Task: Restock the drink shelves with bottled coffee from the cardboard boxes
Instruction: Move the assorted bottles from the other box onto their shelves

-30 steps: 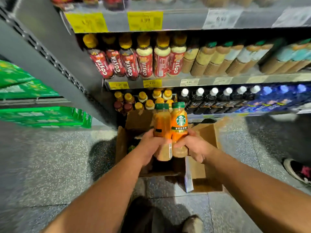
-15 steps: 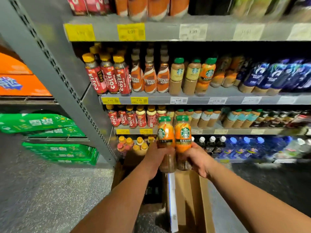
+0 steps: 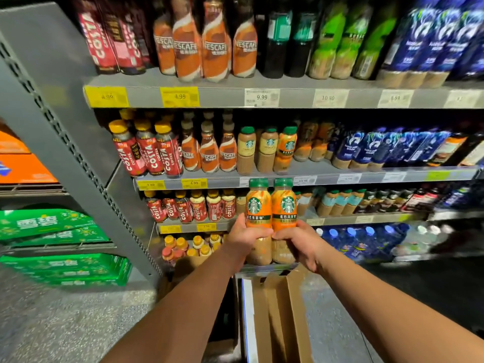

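two bottles held up at the shelves

i hold two orange-labelled, green-capped coffee bottles upright, touching side by side, in front of the shelving: the left bottle (image 3: 258, 205) and the right bottle (image 3: 284, 205). my left hand (image 3: 243, 238) is wrapped round the lower half of the left bottle, and my right hand (image 3: 301, 243) grasps the right bottle the same way, thumbs close together at the front. the caps sit level with the front rail of a shelf (image 3: 225, 182) that carries the shelf bottles (image 3: 268, 150), also green-capped. left of those stand nescafe bottles (image 3: 209, 153), then costa bottles (image 3: 149, 153). below my forearms the box (image 3: 277, 315) stands open on the floor (image 3: 65, 323), close to the shelving. far left, green cases (image 3: 52, 224) are stacked on low racks.
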A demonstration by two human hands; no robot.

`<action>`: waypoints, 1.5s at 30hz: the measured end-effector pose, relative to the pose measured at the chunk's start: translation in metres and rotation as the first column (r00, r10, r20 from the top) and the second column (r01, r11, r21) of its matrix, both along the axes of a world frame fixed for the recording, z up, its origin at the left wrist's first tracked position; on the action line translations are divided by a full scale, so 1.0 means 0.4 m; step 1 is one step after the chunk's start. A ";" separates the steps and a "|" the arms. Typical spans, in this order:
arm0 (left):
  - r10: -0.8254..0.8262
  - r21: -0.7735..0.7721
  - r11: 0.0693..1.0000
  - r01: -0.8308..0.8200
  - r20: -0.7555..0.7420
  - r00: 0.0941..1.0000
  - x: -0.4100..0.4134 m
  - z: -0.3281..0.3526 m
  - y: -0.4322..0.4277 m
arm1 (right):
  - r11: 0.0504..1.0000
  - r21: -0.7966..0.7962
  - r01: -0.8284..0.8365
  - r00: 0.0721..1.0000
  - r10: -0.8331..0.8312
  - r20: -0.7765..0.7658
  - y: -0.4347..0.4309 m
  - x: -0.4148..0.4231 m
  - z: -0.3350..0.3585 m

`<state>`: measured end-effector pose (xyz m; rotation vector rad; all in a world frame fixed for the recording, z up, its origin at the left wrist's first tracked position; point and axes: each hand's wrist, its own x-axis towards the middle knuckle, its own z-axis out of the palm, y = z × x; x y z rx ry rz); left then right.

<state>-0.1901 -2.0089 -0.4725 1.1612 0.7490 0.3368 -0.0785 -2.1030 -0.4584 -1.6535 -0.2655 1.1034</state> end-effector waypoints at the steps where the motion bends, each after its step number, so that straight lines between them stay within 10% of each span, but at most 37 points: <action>1: -0.006 0.004 1.000 0.006 -0.027 1.000 0.007 -0.001 0.011 | 1.000 0.008 0.014 1.000 -0.014 -0.005 0.006 0.002 0.005; 15: -0.210 0.080 0.975 0.206 0.049 0.976 0.199 0.046 0.120 | 0.941 0.112 0.318 0.938 -0.330 0.108 0.060 0.137 0.074; 33: 0.371 0.407 0.825 -0.393 0.136 0.919 0.713 0.014 0.125 | 0.984 0.110 0.143 0.835 -0.179 0.521 0.183 0.642 0.043; 45: 0.397 0.594 0.701 -0.394 0.134 0.908 0.783 -0.057 0.148 | 0.970 0.153 0.189 0.787 -0.243 0.567 0.237 0.706 -0.063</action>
